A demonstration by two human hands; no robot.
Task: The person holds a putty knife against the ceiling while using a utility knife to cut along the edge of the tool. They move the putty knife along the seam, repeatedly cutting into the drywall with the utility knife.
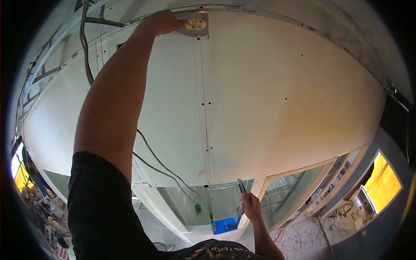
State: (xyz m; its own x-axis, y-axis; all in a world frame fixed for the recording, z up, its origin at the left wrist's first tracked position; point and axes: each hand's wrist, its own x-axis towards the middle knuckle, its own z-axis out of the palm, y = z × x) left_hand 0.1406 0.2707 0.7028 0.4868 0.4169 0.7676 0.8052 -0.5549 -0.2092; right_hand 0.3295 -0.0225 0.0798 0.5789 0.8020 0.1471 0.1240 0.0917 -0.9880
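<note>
My left hand (162,22) is raised to the top of a large white board (255,86), its fingers closed on a flat grey plate (200,31) with a yellow and white label. The plate lies against the board over the upper end of a vertical seam. Low in the view, my right hand (252,205) is closed around a narrow tool (242,185) that points upward near the board's lower edge. Whether it is a knife or another tool is unclear. A blue box (224,225) sits just left of that hand.
Grey cables (160,161) hang on the left and run down past the board. A green object (198,208) shows below it. Wooden framing (299,167) stands at the lower right, with a yellow-lit window (383,184) beyond. Metal framing (47,73) borders the upper left.
</note>
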